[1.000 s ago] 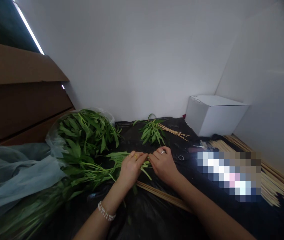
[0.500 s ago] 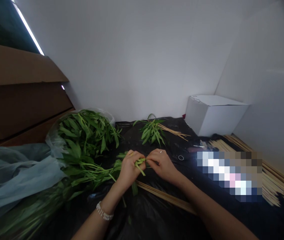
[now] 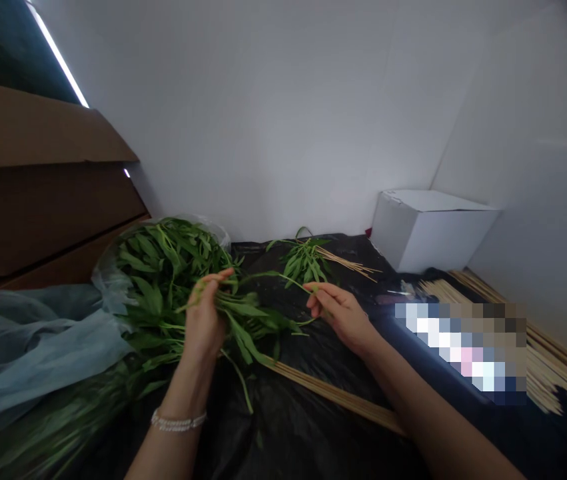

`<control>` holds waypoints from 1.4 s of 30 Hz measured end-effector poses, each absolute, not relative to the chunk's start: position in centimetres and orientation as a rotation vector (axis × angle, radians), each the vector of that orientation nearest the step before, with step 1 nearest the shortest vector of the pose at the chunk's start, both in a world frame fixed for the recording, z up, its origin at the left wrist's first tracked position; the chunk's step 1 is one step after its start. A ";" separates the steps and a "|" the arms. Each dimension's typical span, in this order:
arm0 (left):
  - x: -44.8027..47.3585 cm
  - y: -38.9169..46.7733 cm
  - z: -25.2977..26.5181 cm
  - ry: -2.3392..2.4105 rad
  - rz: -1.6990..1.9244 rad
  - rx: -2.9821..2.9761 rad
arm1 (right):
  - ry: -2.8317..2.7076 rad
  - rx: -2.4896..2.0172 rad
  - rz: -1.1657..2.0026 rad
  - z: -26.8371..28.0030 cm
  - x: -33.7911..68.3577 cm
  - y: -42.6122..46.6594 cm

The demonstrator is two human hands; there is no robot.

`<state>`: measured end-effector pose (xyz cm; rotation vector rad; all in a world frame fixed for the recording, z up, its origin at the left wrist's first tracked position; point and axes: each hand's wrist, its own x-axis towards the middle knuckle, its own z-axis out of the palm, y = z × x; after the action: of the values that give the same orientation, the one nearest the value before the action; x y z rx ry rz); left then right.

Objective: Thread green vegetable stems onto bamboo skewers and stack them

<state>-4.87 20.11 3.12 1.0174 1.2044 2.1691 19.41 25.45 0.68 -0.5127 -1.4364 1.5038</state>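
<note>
Both my hands were apart: left hand gripping a leafy bunch above black plastic, right hand pinching a green strand stretched between them. Beyond, another bundle lay with thin sticks, seemingly done; mine looked unfinished, and plenty of loose greens remained.

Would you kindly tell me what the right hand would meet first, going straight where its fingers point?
Beyond the green stem it pinches, the right hand would probably meet the leafy bunch in the left hand first, though depth is unclear.
</note>
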 end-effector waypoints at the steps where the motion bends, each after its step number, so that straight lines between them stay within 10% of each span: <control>1: -5.9 20.1 3.5 1.071 2.241 0.889 | -1.448 -0.454 1.576 1.0 19.7 25.2; 12: -14.4 16.6 5.0 0.095 2.135 0.500 | -2.539 0.690 1.657 4.7 19.2 17.8; 25: -12.5 15.3 4.6 -0.219 1.902 0.523 | -2.549 -1.108 0.042 -3.7 19.8 28.5; 42: -4.3 17.6 3.5 0.975 1.239 0.829 | -2.527 -0.256 -0.460 3.9 15.3 22.8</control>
<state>-4.27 17.57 3.49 0.8292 0.9746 1.2386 15.26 22.83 3.87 -0.2565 -2.5267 -0.4597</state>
